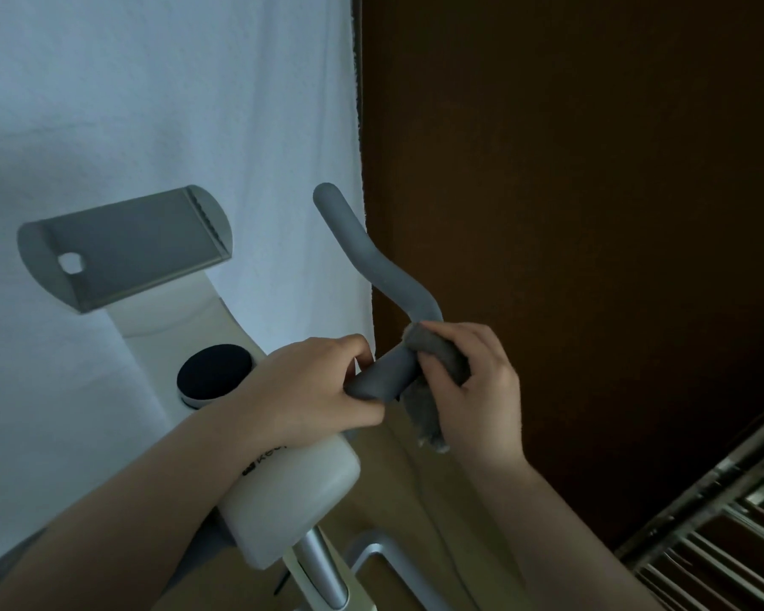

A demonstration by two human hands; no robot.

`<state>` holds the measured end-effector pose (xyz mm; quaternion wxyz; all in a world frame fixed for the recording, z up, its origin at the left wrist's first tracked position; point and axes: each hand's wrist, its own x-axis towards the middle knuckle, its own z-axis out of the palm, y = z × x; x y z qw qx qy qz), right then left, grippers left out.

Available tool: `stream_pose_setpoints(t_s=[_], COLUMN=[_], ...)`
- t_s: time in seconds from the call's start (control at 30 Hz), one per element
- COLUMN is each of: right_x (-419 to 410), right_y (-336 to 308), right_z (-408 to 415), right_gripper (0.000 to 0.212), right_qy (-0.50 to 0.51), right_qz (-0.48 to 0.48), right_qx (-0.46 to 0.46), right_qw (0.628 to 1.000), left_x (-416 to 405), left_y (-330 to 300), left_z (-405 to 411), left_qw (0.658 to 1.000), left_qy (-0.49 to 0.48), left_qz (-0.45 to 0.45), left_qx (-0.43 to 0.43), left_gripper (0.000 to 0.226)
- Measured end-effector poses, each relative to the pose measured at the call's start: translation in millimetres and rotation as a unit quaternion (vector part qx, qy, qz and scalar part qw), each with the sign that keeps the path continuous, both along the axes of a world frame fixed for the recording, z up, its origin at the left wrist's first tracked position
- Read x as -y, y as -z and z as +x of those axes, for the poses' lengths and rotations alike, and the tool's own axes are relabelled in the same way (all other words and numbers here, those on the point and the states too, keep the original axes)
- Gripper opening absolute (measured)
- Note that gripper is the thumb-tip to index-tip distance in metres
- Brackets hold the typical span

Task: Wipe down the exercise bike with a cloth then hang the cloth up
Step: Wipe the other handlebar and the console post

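right hand (473,381) wrapping cloth (437,372) around handlebar (384,275), beside left grip (314,385)

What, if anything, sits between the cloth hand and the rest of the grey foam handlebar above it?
Nothing visible. The right hand holds the grey fuzzy cloth wrapped on the grey foam handlebar, whose upper stretch is bare. The left hand grips the bar below.

A white curtain (159,103) hangs on the left, beside a dark brown wall (570,169). A metal rack (724,544) with parallel bars sits at lower right over the light wooden floor (398,491).
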<state>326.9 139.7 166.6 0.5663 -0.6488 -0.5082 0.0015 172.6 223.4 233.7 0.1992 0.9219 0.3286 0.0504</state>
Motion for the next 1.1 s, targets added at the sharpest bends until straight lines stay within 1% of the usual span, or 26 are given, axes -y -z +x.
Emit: stream_pose_setpoints(t_s=[0.03,0.1,0.17,0.3,0.4,0.6,0.67,0.8,0.83,0.93,1.1], right_x=[1,4,5,3,3,5,7,9,7,5,6], right_y=[1,1,0,-2,-1,-8,-10,-23,-25,-23,-17], right_z=[-5,-15,-13,-18,-27,-22,-25,-5,0,-8,-22], right_gripper=[0.028,0.029,0.03,0.028,0.027,0.028,0.03,0.032,0.031,0.028,0.03], right_qy=[0.004,-0.022,-0.034,0.004,0.015,0.02,0.007,-0.067,-0.062,-0.012,-0.015], right_qz=[0.001,-0.008,-0.017,-0.005,-0.003,-0.053,-0.068,-0.106,-0.108,-0.089,-0.079], right_qx=[-0.001,0.019,0.014,-0.004,-0.014,0.005,0.013,0.019,0.022,-0.008,0.001], right_qw=[1.0,1.0,0.999,1.0,1.0,0.998,0.998,0.992,0.992,0.996,0.997], left_x=[0,0,0,1,-2,-4,-5,-6,-6,-7,-7], left_y=[0,0,0,1,3,4,5,5,5,3,4], left_z=[0,0,-1,-1,1,4,4,4,3,3,1], left_qw=[1.0,1.0,1.0,0.999,0.999,0.999,0.999,0.999,0.999,0.999,0.999], left_qy=[0.0,0.002,0.002,0.007,0.015,0.019,0.018,0.017,0.015,0.018,0.021], left_qz=[-0.001,-0.008,-0.003,0.037,0.032,0.032,0.021,0.023,0.021,0.004,0.006], left_qx=[0.0,0.006,0.008,0.018,0.024,0.035,0.04,0.041,0.038,0.03,0.039], left_gripper=[0.025,0.026,0.027,0.029,0.029,0.028,0.029,0.03,0.029,0.03,0.031])
